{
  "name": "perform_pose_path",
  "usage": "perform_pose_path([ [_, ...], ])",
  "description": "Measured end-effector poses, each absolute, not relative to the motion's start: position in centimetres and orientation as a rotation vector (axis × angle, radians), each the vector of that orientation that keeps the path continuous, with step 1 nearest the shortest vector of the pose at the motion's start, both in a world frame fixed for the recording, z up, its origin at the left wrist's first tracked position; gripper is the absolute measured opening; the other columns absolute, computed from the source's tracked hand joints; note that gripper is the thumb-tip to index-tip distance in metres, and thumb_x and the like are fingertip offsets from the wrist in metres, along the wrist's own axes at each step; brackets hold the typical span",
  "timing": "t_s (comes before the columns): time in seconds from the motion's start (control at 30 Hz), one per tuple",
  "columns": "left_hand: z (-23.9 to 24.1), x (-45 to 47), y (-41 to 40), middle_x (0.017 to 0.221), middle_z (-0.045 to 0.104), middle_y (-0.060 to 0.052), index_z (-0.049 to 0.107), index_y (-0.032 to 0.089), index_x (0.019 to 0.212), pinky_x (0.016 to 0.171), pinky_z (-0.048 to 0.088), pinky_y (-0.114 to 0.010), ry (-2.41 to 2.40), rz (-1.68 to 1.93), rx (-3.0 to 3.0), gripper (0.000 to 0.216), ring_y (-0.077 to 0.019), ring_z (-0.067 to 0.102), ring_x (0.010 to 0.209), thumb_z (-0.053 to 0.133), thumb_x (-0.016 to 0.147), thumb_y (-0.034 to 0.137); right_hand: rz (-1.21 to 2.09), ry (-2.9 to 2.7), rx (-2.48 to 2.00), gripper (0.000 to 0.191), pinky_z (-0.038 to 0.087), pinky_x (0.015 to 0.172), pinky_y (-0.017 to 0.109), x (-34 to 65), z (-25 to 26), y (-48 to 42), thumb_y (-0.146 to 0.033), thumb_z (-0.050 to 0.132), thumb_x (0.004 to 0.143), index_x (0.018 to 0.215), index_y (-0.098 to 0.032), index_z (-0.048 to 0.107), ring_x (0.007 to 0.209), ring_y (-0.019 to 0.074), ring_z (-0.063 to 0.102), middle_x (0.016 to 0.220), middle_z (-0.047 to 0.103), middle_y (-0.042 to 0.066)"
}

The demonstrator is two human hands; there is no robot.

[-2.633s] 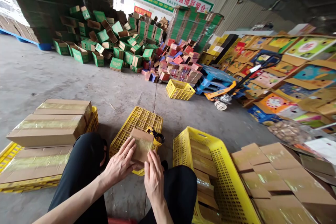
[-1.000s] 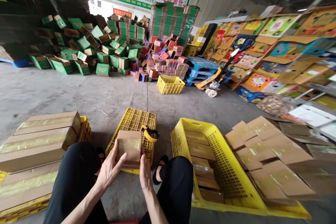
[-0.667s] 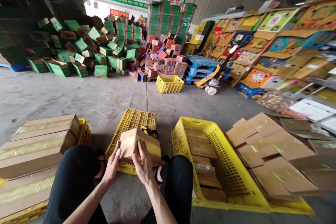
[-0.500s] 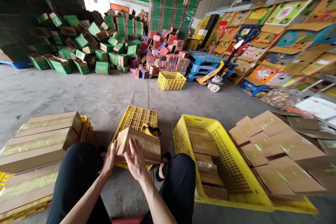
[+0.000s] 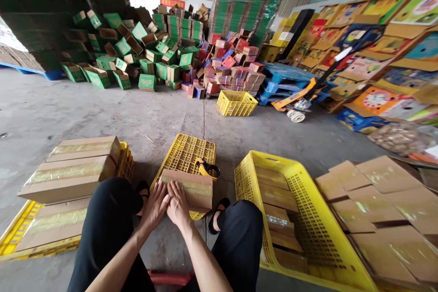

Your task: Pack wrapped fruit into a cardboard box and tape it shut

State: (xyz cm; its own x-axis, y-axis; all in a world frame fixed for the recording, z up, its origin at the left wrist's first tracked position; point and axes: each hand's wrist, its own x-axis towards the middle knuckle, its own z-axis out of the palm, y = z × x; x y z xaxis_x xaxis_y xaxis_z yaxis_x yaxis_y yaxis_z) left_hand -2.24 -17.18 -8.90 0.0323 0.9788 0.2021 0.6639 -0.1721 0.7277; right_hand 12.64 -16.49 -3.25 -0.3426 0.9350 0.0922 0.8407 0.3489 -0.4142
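A brown cardboard box (image 5: pixel 196 189) with a strip of clear tape lies on an upturned yellow crate (image 5: pixel 186 150) between my knees. My left hand (image 5: pixel 154 204) rests on the box's left end, its fingers stretched out. Close beside it, my right hand (image 5: pixel 178 203) lies flat on the box top near the same end, fingers extended. The two hands meet at the thumbs. Just behind the box, a yellow and black tape dispenser (image 5: pixel 207 169) sits on the crate.
Taped boxes (image 5: pixel 70 169) are stacked on crates to my left. A deep yellow crate (image 5: pixel 301 200) on my right holds several boxes, with more boxes (image 5: pixel 386 210) beyond it. Farther off are a small yellow crate (image 5: pixel 237 103), a pallet jack (image 5: pixel 304 96) and heaped green cartons (image 5: pixel 147 82).
My left hand has moved from the box's left side onto its top, next to my right hand. The box sits straighter, and the view has turned slightly left.
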Motion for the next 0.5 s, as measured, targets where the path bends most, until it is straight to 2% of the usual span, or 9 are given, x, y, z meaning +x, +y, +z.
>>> perform_pose_path([
  [0.1, -9.1, -2.0, -17.5, 0.172, 0.041, -0.017, 0.049, 0.021, 0.161, 0.129, 0.03, -0.061, 1.774, 0.879, 2.053, 0.069, -0.0336, 0.03, 0.163, 0.031, 0.11, 0.063, 0.435, -2.328, -1.587, 0.056, 0.034, 0.131, 0.047, 14.6, -2.7, -17.1, -0.026, 0.043, 0.109, 0.163, -0.013, 0.047, 0.161, 0.0283, 0.037, 0.17, 0.043, 0.012],
  [0.23, -8.4, -1.8, -17.9, 0.169, 0.043, -0.022, 0.05, 0.018, 0.161, 0.127, 0.032, -0.063, 1.831, 0.855, 2.139, 0.077, -0.0385, 0.035, 0.161, 0.032, 0.107, 0.07, 0.349, -2.272, -1.764, 0.057, 0.04, 0.127, 0.052, 18.7, -2.1, -18.5, -0.034, 0.047, 0.109, 0.161, -0.012, 0.05, 0.157, 0.0326, 0.043, 0.167, 0.047, 0.015],
  [0.4, -7.4, -1.5, -18.3, 0.164, 0.05, -0.025, 0.054, 0.016, 0.157, 0.127, 0.031, -0.063, 1.785, 0.968, 2.115, 0.091, -0.0413, 0.04, 0.157, 0.032, 0.1, 0.083, 0.179, -2.095, -2.048, 0.058, 0.045, 0.123, 0.055, 23.2, -2.5, -20.3, -0.039, 0.042, 0.111, 0.159, -0.008, 0.053, 0.154, 0.0378, 0.047, 0.166, 0.046, 0.021],
  [0.5, -7.1, -1.4, -18.4, 0.165, 0.047, -0.028, 0.055, 0.014, 0.157, 0.127, 0.029, -0.066, 1.775, 0.961, 2.104, 0.094, -0.0444, 0.039, 0.157, 0.033, 0.099, 0.084, 0.139, -2.037, -2.071, 0.061, 0.046, 0.121, 0.055, 23.9, -3.5, -21.0, -0.042, 0.037, 0.112, 0.16, -0.005, 0.052, 0.153, 0.038, 0.048, 0.165, 0.045, 0.023],
])
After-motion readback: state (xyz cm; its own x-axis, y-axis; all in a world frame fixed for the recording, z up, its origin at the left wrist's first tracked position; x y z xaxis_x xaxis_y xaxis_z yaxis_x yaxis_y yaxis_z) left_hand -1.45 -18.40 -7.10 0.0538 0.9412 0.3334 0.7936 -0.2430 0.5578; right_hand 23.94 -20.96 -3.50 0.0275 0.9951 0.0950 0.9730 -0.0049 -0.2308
